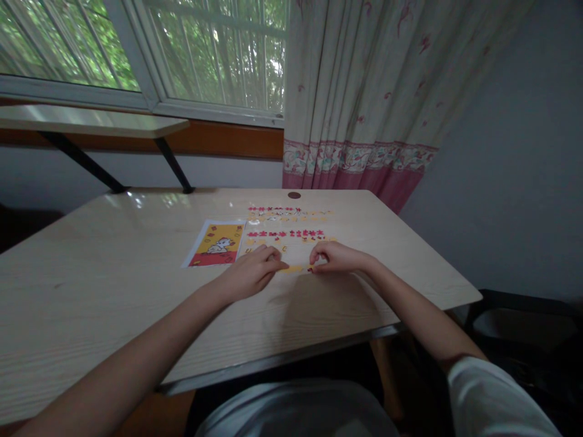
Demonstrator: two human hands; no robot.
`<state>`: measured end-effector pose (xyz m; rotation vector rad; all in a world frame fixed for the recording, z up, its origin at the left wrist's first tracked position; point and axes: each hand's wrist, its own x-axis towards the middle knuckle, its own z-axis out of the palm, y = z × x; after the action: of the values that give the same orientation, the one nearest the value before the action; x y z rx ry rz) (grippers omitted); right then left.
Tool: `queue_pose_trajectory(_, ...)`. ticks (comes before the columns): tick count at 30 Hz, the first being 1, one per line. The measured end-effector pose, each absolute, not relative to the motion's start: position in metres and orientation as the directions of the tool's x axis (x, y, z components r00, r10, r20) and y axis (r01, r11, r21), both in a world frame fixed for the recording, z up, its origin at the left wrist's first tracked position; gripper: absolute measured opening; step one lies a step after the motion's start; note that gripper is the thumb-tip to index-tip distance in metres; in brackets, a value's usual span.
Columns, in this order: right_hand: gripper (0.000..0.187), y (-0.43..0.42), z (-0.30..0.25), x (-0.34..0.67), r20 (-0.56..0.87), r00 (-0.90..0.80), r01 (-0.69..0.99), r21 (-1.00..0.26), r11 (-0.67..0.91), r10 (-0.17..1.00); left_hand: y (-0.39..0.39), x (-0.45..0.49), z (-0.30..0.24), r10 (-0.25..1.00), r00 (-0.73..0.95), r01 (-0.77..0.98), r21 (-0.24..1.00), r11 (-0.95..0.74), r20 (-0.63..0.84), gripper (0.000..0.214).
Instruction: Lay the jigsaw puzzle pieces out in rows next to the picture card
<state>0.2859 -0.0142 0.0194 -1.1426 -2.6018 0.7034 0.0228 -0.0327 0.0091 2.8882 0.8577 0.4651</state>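
Note:
My left hand [250, 273] rests low over the table with its fingers curled. Its thumb and fingertips are at the left end of a short strip of yellow puzzle pieces [294, 268] lying flat. At the strip's right end, my right hand [337, 258] pinches a small dark red and yellow puzzle piece [310, 269] close to the tabletop. Whether that piece touches the strip I cannot tell. Beyond my hands lie rows of loose pieces: red pieces [285, 233], yellow ones, and further back a mixed row [291, 216].
A printed picture [217, 244] of a white animal on yellow and red lies left of the pieces. The wooden table [113, 303] has a round dark cap [294, 195] at its back edge. A raised shelf [95, 120] stands back left; a curtain [355, 91] hangs behind.

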Motion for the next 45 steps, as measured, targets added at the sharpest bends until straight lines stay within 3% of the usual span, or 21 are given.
queue_pose_trajectory(12, 0.017, -0.017, 0.013, 0.275, -0.022, -0.580, 0.660, -0.598, 0.454, 0.815, -0.025, 0.008, 0.016, 0.555, 0.799, 0.538, 0.136, -0.832, 0.232, 0.029)
queue_pose_trajectory(17, 0.018, -0.016, 0.014, 0.275, -0.003, -0.605, 0.649, -0.581, 0.491, 0.796, -0.026, 0.009, 0.017, 0.559, 0.793, 0.537, 0.157, -0.829, 0.240, 0.029)
queue_pose_trajectory(23, 0.020, -0.016, 0.013, 0.274, 0.118, -0.661, 0.565, -0.572, 0.595, 0.741, -0.026, 0.009, 0.016, 0.557, 0.793, 0.531, 0.167, -0.831, 0.247, 0.030)
queue_pose_trajectory(28, 0.008, -0.019, 0.013, 0.270, 0.171, -0.682, 0.557, -0.509, 0.656, 0.711, -0.025, 0.010, 0.015, 0.554, 0.796, 0.532, 0.153, -0.833, 0.245, 0.030)
queue_pose_trajectory(39, 0.010, -0.020, 0.017, 0.266, 0.154, -0.735, 0.601, -0.304, 0.739, 0.661, -0.027, 0.011, 0.016, 0.562, 0.788, 0.523, 0.206, -0.827, 0.253, 0.027)
queue_pose_trajectory(45, 0.018, -0.015, 0.018, 0.273, 0.054, -0.672, 0.610, -0.524, 0.594, 0.739, -0.027, 0.013, 0.020, 0.573, 0.796, 0.548, 0.172, -0.819, 0.195, 0.028)
